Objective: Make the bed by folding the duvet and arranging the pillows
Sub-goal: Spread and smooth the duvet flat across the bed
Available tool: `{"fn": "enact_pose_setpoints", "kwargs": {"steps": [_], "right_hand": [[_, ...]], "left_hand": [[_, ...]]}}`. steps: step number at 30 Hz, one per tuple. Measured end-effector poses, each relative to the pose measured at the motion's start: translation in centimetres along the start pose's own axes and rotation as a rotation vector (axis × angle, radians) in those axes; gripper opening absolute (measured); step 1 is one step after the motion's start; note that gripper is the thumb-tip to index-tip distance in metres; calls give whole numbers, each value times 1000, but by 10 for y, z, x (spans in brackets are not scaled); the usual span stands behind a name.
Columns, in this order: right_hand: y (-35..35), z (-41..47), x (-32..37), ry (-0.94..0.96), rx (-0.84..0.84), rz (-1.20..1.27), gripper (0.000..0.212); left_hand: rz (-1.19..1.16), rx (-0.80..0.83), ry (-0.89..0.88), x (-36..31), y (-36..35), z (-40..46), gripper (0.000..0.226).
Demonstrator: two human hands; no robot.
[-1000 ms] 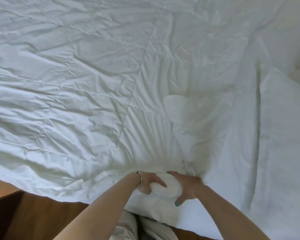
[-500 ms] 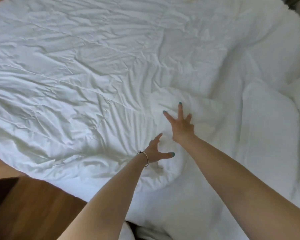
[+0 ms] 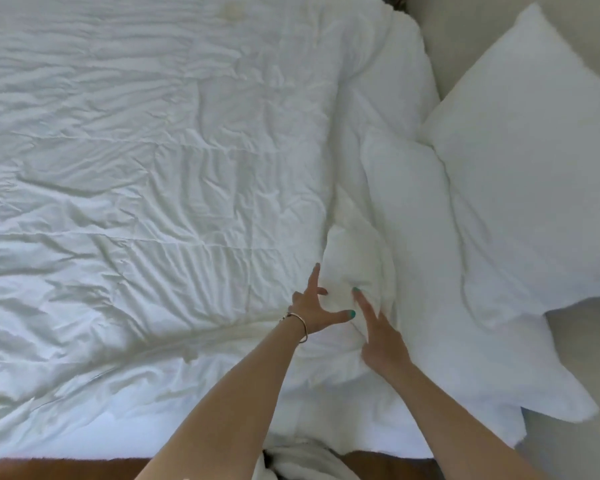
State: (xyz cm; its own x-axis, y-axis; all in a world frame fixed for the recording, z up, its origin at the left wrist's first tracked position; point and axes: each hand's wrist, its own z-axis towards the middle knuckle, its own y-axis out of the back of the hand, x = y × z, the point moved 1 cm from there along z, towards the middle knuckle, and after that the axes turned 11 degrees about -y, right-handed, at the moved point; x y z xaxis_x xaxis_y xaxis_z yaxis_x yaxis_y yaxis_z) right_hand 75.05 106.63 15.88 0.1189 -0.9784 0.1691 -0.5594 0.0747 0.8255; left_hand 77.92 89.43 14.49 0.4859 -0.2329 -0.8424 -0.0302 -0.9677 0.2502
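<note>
White duvet [image 3: 153,168] rumpled, creased, bunched beside pillows [image 3: 534,168]

The duvet [image 3: 136,188] spreads left, two pillows [image 3: 520,188] lie right (overlapping), both hands [image 3: 347,320] between them.

A strip of dark brown wooden floor [image 3: 66,469] runs along the bottom edge of the view, below the bed. At upper right, a plain pale wall or headboard [image 3: 465,26] stands in soft, even daylight; which of the two is unclear.
</note>
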Motion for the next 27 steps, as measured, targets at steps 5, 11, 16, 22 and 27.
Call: {"fn": "enact_pose_setpoints", "kwargs": {"steps": [5, 11, 16, 22, 27], "right_hand": [[-35, -52, -18, 42, -84, -61, 89], [-1, -58, -27, -324, -179, 1196, 27], [51, -15, -25, -543, 17, 1720, 22], [75, 27, -22, -392, 376, 560, 118], [55, 11, -43, -232, 207, 436, 104]], "left_hand": [[-31, 23, -15, -17, -31, -15, 128], [-123, 59, -112, -16, -32, -26, 78], [-35, 295, -276, -21, -41, -50, 67], [173, 624, -232, -16, -35, -51, 79], [134, 283, -244, -33, -18, -19, 46]]}}
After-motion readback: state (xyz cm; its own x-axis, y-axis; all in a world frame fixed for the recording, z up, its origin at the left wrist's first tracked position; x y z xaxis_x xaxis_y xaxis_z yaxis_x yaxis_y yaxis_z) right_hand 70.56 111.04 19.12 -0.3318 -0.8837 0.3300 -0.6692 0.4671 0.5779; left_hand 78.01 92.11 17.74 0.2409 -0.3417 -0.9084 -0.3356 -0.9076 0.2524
